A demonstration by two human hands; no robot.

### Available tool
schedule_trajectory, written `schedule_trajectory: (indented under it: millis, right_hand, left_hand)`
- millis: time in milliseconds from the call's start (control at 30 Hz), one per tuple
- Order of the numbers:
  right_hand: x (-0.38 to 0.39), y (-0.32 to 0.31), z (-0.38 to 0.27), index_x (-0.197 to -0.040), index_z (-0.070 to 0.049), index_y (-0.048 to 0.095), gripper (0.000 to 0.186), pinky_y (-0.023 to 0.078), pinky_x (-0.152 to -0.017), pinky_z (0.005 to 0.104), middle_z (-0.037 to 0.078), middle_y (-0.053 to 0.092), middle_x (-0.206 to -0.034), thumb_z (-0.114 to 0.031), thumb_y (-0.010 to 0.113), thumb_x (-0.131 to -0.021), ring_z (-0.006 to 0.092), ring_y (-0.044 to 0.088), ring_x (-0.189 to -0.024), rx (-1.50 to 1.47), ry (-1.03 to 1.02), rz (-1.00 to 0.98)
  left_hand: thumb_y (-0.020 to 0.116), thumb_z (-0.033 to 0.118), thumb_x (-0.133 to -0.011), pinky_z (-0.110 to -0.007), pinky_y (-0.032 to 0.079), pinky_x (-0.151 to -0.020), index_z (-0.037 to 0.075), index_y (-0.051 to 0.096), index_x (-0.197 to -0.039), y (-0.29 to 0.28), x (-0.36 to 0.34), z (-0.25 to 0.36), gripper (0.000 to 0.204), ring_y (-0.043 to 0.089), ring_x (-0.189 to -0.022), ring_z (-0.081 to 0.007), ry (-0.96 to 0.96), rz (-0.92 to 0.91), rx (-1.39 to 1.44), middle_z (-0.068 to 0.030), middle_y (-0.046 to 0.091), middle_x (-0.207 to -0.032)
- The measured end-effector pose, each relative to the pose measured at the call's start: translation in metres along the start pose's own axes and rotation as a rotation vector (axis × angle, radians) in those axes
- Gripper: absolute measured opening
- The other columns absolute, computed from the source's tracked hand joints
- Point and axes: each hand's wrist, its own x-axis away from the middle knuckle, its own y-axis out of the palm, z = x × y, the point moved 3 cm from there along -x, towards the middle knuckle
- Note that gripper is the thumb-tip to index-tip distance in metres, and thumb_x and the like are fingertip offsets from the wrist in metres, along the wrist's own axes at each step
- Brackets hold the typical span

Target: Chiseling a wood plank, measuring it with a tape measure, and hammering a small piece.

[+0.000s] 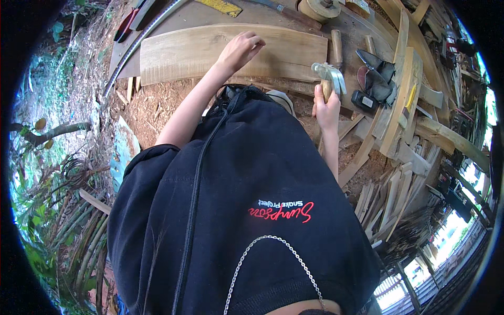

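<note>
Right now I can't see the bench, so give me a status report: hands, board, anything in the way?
Left hand resting on the wooden board. Right hand gripping a hammer, raised off the board. Chisel lying just beyond the board's right end.

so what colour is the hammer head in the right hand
Silvery, bare metal hammer head, on a wooden handle held by the right hand; head view shows it.

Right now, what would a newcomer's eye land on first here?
The black hooded top fills the lower middle. Above it, the left hand rests on a pale curved plank lying across the bench, while the right hand grips a hammer by its wooden handle, just right of the plank.
</note>
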Motion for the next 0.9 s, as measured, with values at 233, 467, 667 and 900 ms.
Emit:
schedule_trajectory:
  millis: [233,467,667,900]
  right_hand:
    - [0.005,0.004,0.001,-0.075,0.000,0.050,0.030,0.033,-0.034,0.0251,0.003,0.047,-0.051,-0.027,0.052,-0.088,0.0107,0.044,-0.035,-0.046,-0.023,0.010]
    - [0.006,0.001,0.010,-0.085,-0.001,0.049,0.024,0.030,-0.032,0.0217,0.000,0.043,-0.053,-0.025,0.050,-0.089,0.0074,0.039,-0.034,-0.051,0.003,-0.010]
    - [0.007,0.000,0.012,-0.085,-0.001,0.048,0.025,0.031,-0.032,0.0215,0.000,0.042,-0.051,-0.026,0.050,-0.089,0.0074,0.039,-0.034,-0.050,0.014,0.015]
    - [0.007,-0.001,0.017,-0.067,0.003,0.048,0.043,0.037,-0.033,0.0286,0.007,0.049,-0.045,-0.035,0.054,-0.086,0.0146,0.050,-0.035,-0.035,-0.014,0.049]
  left_hand:
    - [0.060,0.012,-0.078,-0.035,0.047,-0.068,0.005,0.064,-0.091,0.005,-0.004,-0.013,0.015,0.060,-0.076,-0.0267,-0.073,-0.090,0.225,-0.0104,0.062,-0.085]
    - [0.062,0.016,-0.077,-0.034,0.047,-0.068,0.007,0.066,-0.088,0.004,-0.008,-0.020,0.015,0.061,-0.074,-0.0267,-0.113,-0.116,0.192,-0.0117,0.064,-0.085]
    - [0.061,0.018,-0.078,-0.035,0.047,-0.067,0.006,0.065,-0.090,0.005,-0.011,-0.020,0.017,0.060,-0.074,-0.0275,-0.136,-0.123,0.192,-0.0123,0.064,-0.085]
    - [0.061,0.017,-0.078,-0.035,0.047,-0.067,0.007,0.065,-0.090,0.008,-0.014,-0.019,0.016,0.060,-0.074,-0.0281,-0.148,-0.161,0.208,-0.0112,0.064,-0.085]
